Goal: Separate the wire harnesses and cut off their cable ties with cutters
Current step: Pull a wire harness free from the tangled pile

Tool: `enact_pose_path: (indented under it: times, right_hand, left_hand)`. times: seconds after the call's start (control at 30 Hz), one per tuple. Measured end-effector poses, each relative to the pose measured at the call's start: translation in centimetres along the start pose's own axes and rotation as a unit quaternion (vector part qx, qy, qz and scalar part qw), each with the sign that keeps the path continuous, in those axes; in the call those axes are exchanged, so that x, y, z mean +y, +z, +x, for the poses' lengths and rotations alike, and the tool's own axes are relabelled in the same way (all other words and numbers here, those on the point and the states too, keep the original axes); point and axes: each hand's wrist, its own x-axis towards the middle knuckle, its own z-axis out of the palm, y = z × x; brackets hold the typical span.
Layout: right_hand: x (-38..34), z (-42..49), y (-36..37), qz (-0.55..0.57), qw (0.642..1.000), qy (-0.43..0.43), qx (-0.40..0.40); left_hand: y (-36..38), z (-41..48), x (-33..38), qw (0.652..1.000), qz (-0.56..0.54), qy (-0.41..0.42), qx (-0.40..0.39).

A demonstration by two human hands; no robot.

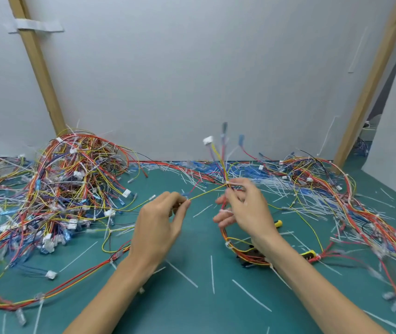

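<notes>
Yellow wire [206, 192] stretches straight between the two hands above the counter [192, 309]. The left hand [160, 220] pinches its near end between thumb and fingertips, the other fingers curled. The right hand [247, 208], blurred, has its fingers curled round a harness [236, 251] and pinches it at the top, where the yellow wire leaves the bundle. Above that pinch the harness's wires fan upward, ending in a white connector [208, 141] and blue terminals [241, 138]. Below the hand the bundle of red, orange and yellow wires loops down and passes under the right wrist.

Cutters [308, 254] with yellow and black handles lie on the counter beneath the right forearm, partly hidden by it. Cut white cable ties [212, 273] lie scattered over the green surface around both arms. A large tangled heap of harnesses [71, 179] sits to the left, and a second heap [336, 196] trails down the right side. Behind stands a pale wall panel [192, 68] with two slanting wooden posts [40, 68].
</notes>
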Motion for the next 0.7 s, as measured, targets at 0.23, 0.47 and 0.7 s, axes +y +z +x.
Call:
enact_pose_path:
  times: [0.23,0.47,0.7]
  right_hand:
    - [1.3,-2.1,-1.4,0.199,0.965,0.111,-0.127]
    - [3.4,-2.9,-2.3,0.123,0.979,0.075,-0.144]
    - [3.7,-3.5,-2.5,0.141,0.977,0.069,-0.142]
  left_hand:
    - [-1.7,-1.0,-1.0,0.998,0.037,-0.051,-0.022]
    - [-1.1,-2.9,4.4,0.989,-0.005,0.139,0.040]
    - [1.0,-4.8,5.8,0.961,-0.076,0.167,-0.207]
